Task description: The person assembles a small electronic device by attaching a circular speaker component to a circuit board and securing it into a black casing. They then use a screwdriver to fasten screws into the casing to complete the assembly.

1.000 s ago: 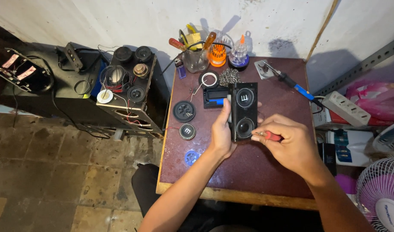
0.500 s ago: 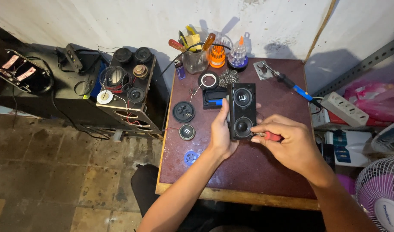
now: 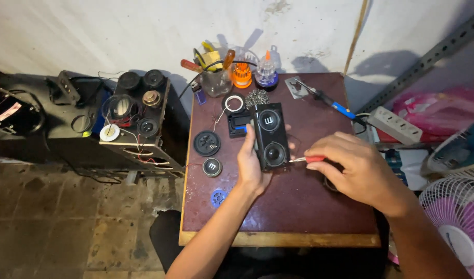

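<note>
Your left hand [image 3: 251,168] is wrapped around the left edge of the small black speaker box [image 3: 269,136], fingers closed on its side and holding it tilted up off the dark red table [image 3: 278,206], roughly at the table's middle. Your right hand [image 3: 358,170] pinches the red-handled screwdriver [image 3: 308,159] between thumb and fingertips, its thin shaft pointing left at the box's lower right edge, beside the lower of its two round drivers. For this step, keep that left grip firm so the box cannot twist when the tip presses in, and line the shaft up straight with the screw or seam; a slanted tip looks likely to slip toward the driver cone just beside it. Whether the tip is already seated cannot be told from here. Press lightly and turn slowly. Near the left hand lie a small round cap [image 3: 212,167] and a blue ring-shaped part [image 3: 218,197], with a larger black round grille [image 3: 206,143] beyond them, so keep loose pieces together there. Behind the box sit a black-and-blue module [image 3: 238,124] and a roll of white tape [image 3: 234,104]. Farther back stand a clear cup of tools [image 3: 214,77] and an orange bit holder [image 3: 241,75], and a blue-handled soldering iron [image 3: 327,99] lies off to the right.
</note>
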